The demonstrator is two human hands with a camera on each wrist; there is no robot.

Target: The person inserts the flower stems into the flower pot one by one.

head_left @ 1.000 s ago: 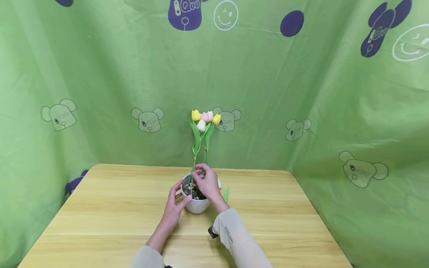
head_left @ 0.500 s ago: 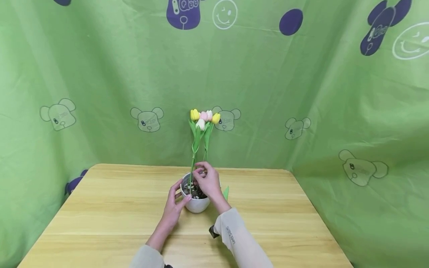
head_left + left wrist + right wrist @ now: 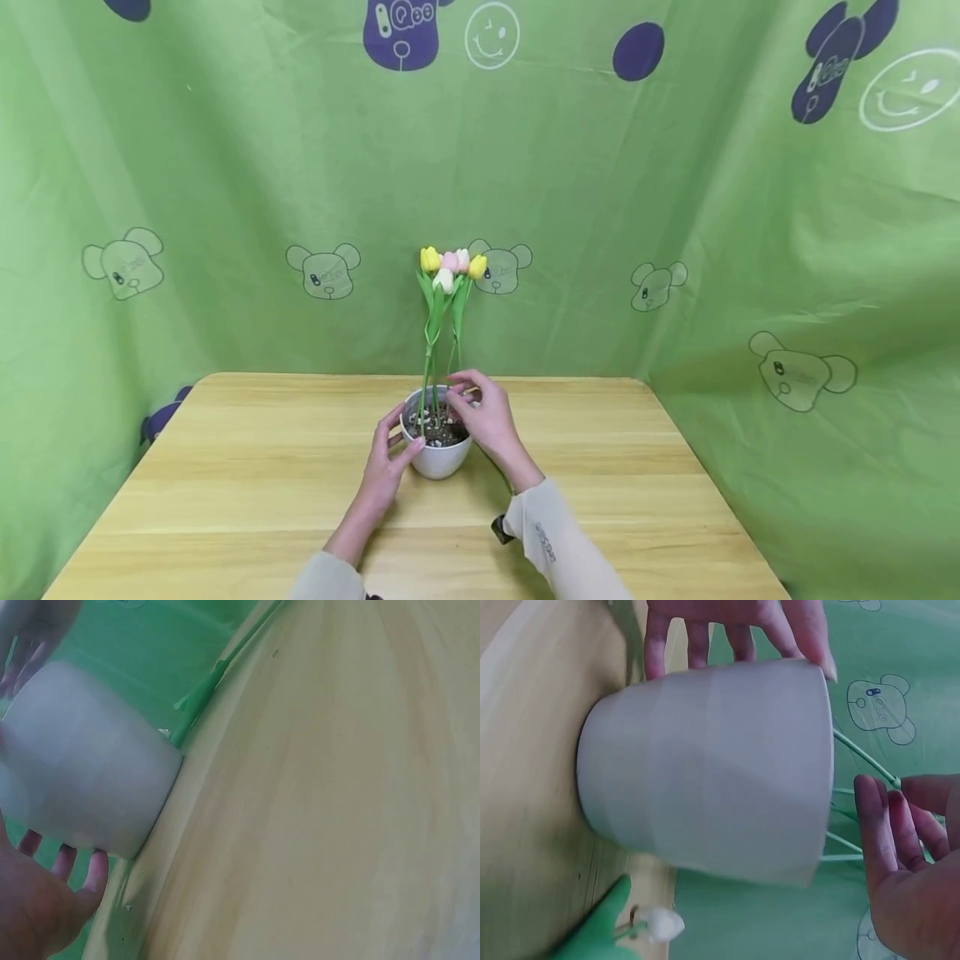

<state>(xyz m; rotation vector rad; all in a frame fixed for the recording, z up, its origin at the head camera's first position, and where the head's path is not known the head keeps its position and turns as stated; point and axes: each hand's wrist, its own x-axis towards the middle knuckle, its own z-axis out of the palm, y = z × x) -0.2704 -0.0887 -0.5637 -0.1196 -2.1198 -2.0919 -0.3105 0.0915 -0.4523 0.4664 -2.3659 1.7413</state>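
At the white pot [image 3: 437, 454], left hand [image 3: 388, 468] holds it (right hand [image 3: 491, 421] open).

Backdrop curtain [image 3: 225, 167] — purple bear print [image 3: 401, 33] — letters "Qee".

The head camera is looking forward and down from afar, while both wrist cameras are closely flanking the shared white plastic flowerpot [image 3: 437, 454] [image 3: 82, 787] [image 3: 712, 772].
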